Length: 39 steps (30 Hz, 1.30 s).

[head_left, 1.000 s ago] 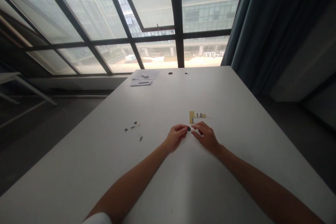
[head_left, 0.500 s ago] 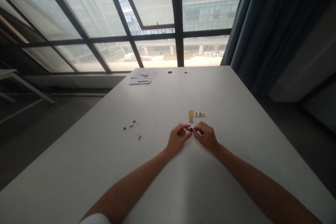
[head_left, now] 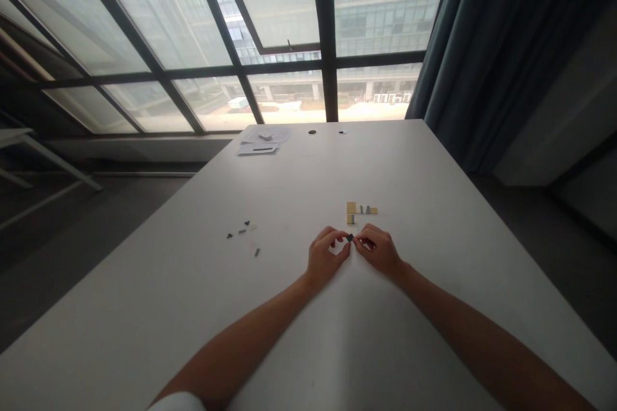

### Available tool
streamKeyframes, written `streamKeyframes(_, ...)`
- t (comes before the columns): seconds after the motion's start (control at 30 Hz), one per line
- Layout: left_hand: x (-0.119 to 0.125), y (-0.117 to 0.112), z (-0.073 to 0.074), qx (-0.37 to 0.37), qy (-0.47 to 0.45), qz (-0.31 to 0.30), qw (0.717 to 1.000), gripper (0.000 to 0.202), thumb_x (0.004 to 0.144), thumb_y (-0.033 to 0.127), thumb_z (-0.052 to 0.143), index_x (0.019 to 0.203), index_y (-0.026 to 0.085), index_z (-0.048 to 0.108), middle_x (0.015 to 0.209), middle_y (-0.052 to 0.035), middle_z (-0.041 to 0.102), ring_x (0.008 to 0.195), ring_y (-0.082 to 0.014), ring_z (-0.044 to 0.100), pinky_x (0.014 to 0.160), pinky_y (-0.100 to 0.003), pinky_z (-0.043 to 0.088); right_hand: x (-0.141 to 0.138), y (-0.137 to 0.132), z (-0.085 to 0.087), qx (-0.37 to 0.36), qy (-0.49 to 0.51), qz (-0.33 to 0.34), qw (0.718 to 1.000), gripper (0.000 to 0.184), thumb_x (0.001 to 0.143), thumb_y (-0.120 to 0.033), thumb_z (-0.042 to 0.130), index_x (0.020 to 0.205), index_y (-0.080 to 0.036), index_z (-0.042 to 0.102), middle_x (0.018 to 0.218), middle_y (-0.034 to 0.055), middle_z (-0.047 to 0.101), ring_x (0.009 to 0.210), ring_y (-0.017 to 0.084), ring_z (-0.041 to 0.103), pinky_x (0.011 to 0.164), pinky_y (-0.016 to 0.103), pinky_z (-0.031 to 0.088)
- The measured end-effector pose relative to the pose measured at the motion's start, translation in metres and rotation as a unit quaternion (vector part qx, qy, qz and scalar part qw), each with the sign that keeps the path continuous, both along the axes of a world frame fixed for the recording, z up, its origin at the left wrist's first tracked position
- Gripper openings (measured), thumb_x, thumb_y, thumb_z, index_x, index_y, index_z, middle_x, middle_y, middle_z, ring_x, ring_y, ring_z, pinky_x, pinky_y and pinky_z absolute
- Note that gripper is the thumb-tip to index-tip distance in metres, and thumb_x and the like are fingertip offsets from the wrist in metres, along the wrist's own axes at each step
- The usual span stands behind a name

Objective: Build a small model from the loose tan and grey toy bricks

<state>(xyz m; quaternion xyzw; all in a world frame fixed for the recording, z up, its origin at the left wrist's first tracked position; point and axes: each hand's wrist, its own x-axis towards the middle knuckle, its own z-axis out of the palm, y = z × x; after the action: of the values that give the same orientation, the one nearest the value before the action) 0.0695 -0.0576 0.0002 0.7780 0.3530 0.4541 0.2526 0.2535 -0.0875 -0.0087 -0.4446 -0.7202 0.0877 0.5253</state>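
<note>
Between my two hands is a small black piece (head_left: 350, 238), too small for me to tell its exact kind. My left hand (head_left: 326, 253) pinches it from the left with thumb and forefinger. From the other side my right hand (head_left: 378, 248) holds it in its fingertips. Just beyond the hands lies a flat assembly of tan and grey building bricks (head_left: 351, 207), with an arm of pieces (head_left: 369, 210) reaching to the right. Off to the left, several small loose pieces are scattered, among them a grey one (head_left: 257, 252) and a black one (head_left: 229, 236).
The white table (head_left: 308, 180) stretches away to a wall of windows. Papers (head_left: 263, 140) lie at its far left corner, and two round holes, one a dark cable hole (head_left: 312, 132), are near the back edge. A blue curtain (head_left: 448, 77) hangs at the right.
The black piece has turned slightly between my fingertips, and more of it shows. Both hands stay in nearly the same place; the bricks on the table have not moved.
</note>
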Motion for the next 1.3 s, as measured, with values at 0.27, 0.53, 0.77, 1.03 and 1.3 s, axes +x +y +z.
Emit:
streamKeyframes(0.27, -0.0007, 0.0069, -0.0035, -0.05, -0.04, -0.015, 0.998, 0.018, 0.081, 0.016, 0.066, 0.097, 0.02, 0.073, 0.079, -0.0008, 0.06, 0.066, -0.0118, 0.049, 0.062, -0.023, 0.042, 0.004, 0.0019, -0.0034, -0.022, -0.001, 0.018, 1.0, 0.012, 0.093, -0.027, 0.063, 0.101, -0.021, 0.07, 0.084, 0.0028, 0.064, 0.059, 0.01, 0.048, 0.057, 0.025, 0.043)
streamKeyframes(0.53, 0.0003, 0.0074, -0.003, -0.07, -0.049, -0.04, 0.996, 0.011, 0.086, 0.024, 0.065, 0.09, 0.018, 0.074, 0.075, -0.0017, 0.06, 0.065, -0.0122, 0.049, 0.062, -0.024, 0.04, 0.0047, 0.0015, -0.0037, -0.029, 0.005, 0.031, 0.999, 0.012, 0.094, -0.027, 0.062, 0.101, -0.021, 0.07, 0.087, 0.0037, 0.065, 0.061, 0.011, 0.05, 0.058, 0.025, 0.045)
streamKeyframes(0.77, 0.0003, 0.0079, -0.0024, -0.096, -0.061, -0.061, 0.992, 0.022, 0.09, 0.033, 0.063, 0.079, 0.016, 0.071, 0.07, -0.0008, 0.055, 0.064, -0.012, 0.046, 0.06, -0.025, 0.036, 0.0041, 0.0031, -0.0051, 0.012, -0.011, 0.025, 1.0, 0.018, 0.093, -0.027, 0.064, 0.111, -0.022, 0.068, 0.092, 0.0046, 0.067, 0.06, 0.011, 0.05, 0.058, 0.025, 0.047)
streamKeyframes(1.03, -0.0029, 0.0101, -0.0023, -0.14, -0.074, -0.091, 0.983, 0.027, 0.09, 0.039, 0.064, 0.08, 0.015, 0.07, 0.071, -0.0004, 0.055, 0.062, -0.0109, 0.043, 0.058, -0.025, 0.034, 0.0032, 0.0028, -0.0051, 0.039, -0.034, 0.033, 0.998, 0.014, 0.093, -0.02, 0.063, 0.106, -0.023, 0.069, 0.093, 0.0046, 0.067, 0.067, 0.011, 0.055, 0.061, 0.024, 0.048)
streamKeyframes(1.3, -0.0025, 0.0089, -0.0001, -0.098, -0.068, -0.093, 0.989, 0.021, 0.084, 0.029, 0.069, 0.102, 0.018, 0.071, 0.083, -0.0013, 0.057, 0.061, -0.0094, 0.04, 0.056, -0.022, 0.034, 0.0034, 0.0019, -0.0024, 0.001, -0.005, 0.024, 1.0, 0.012, 0.091, -0.022, 0.064, 0.102, -0.023, 0.069, 0.09, 0.0036, 0.066, 0.059, 0.01, 0.048, 0.056, 0.024, 0.044)
